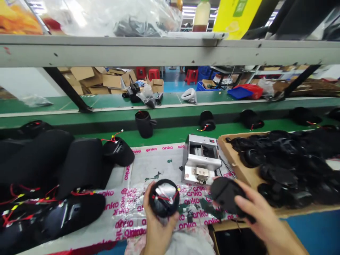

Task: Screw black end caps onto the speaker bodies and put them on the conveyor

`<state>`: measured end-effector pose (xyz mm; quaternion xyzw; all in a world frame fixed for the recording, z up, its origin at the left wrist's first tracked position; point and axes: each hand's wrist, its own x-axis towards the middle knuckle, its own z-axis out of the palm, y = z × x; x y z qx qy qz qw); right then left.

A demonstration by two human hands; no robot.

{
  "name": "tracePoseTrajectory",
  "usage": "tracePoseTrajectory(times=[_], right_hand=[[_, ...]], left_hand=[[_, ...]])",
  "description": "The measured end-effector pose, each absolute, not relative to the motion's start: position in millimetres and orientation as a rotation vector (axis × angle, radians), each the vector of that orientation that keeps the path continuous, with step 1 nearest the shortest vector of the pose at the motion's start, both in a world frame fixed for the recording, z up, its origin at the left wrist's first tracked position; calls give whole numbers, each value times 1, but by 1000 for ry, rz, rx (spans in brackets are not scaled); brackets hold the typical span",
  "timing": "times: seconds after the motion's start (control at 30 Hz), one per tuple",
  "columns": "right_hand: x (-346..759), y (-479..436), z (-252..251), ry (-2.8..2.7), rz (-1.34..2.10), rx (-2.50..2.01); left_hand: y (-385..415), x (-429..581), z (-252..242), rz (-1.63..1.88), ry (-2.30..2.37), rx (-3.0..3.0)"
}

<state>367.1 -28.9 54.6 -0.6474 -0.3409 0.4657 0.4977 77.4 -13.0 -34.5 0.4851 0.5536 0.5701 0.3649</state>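
My left hand point(159, 230) is wrapped round a black cylinder point(164, 198), whose open end faces up and shows red wires and a shiny inside. To its right, my right hand point(256, 205) grips a flat black round part point(227, 194) between thumb and fingers, slightly blurred. The two parts are apart. Beyond them a metal machine point(203, 159) stands on the table covering point(151, 163) printed with pink letters.
Black fabric-covered cylinders point(82, 163) with wires are heaped at the left. A cardboard tray point(255, 177) at the right holds several black parts. Single cylinders point(145, 124) stand or lie along the green belt point(172, 132). An open box point(212, 230) is below. A shelf beam point(159, 53) crosses above.
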Motion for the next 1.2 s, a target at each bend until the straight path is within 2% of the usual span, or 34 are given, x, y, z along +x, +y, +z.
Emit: tracePoseTrajectory(times=[0.03, 0.13, 0.3, 0.4, 0.53, 0.83, 1.2], right_hand=[[342, -30, 43, -777, 1240, -1459], [281, -25, 12, -647, 1253, -1346], [243, -8, 4, -522, 1263, -1265], [240, -1, 15, -474, 1279, -1217], [234, 4, 24, -487, 1293, -1169], [223, 20, 14, -546, 1317, -1115], [211, 23, 13, -379, 1339, -1070]], left_hand=[[-16, 74, -34, 1524, 1364, 1327], [-12, 46, -19, 1572, 1194, 1585], [25, -2, 45, 1075, 1161, 2196], [41, -5, 79, 897, 1162, 2347], [47, 4, 98, 746, 1024, 2398], [55, 31, 80, 1217, 997, 2292], [39, 37, 68, 1257, 1085, 1754]])
